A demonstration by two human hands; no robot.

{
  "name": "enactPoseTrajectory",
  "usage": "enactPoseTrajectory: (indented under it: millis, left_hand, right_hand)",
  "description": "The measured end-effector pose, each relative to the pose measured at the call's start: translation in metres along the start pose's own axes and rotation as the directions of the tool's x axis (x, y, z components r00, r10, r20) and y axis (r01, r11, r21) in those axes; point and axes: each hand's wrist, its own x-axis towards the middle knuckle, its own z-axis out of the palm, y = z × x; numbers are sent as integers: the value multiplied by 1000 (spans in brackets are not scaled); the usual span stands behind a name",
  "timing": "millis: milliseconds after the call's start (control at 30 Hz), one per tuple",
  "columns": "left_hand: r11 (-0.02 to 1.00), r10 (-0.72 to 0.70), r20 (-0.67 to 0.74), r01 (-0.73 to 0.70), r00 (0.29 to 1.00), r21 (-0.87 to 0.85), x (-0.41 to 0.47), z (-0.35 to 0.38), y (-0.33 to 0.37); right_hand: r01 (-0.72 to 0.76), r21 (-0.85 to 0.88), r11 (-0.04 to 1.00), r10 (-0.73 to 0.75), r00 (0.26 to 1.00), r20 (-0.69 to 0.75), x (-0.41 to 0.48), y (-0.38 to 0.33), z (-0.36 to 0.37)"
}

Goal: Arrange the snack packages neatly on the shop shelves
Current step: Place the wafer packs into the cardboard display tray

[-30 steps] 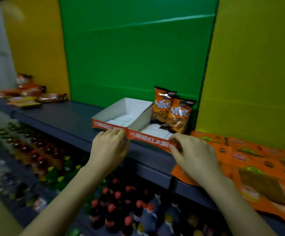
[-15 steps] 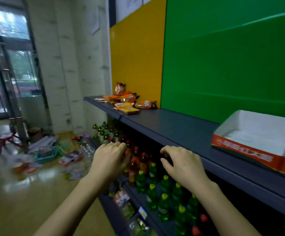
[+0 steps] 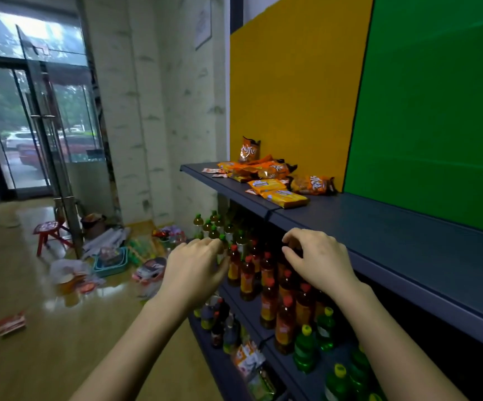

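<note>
A loose pile of orange snack packages (image 3: 266,170) lies at the far left end of the dark grey shelf (image 3: 393,241), with two yellow packets (image 3: 285,196) at its near side and one orange bag (image 3: 249,149) standing upright against the yellow back panel. My left hand (image 3: 195,269) and my right hand (image 3: 318,260) hover in front of the shelf edge, well short of the pile. Both hold nothing, with fingers loosely curled.
Below the shelf stand rows of bottled drinks (image 3: 266,279) with red, green and yellow caps. The floor at left is littered with a blue basket (image 3: 110,263), bags, a red stool (image 3: 48,234) and a red pack (image 3: 10,325). A glass door (image 3: 32,120) is at far left.
My view has swung left along the shelf, away from the white and red display box, which is out of frame now. Both hands left the box's front edge and hang free.
</note>
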Motion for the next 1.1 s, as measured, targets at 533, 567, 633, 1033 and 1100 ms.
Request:
enactPoseTrajectory:
  millis: [533, 567, 633, 1033, 1100]
  left_hand:
    - [966, 55, -18, -58, 998, -253, 201, 162, -85]
    - [962, 58, -10, -59, 998, -268, 211, 171, -87]
    - [957, 59, 10, -54, 998, -284, 233, 188, -92]
    - [792, 97, 73, -33, 993, -610, 354, 289, -126]
    - [778, 115, 126, -10, 985, -628, 369, 303, -130]
  right_hand:
    - [-274, -41, 961, 268, 957, -110, 206, 50, 91]
    - [-289, -56, 956, 282, 953, -110, 212, 53, 94]
    - [-332, -83, 940, 320, 939, -130, 222, 61, 100]
    - [-749, -20, 663, 738, 657, -157, 267, 64, 133]
    - [-818, 2, 576, 810, 570, -139, 273, 57, 139]
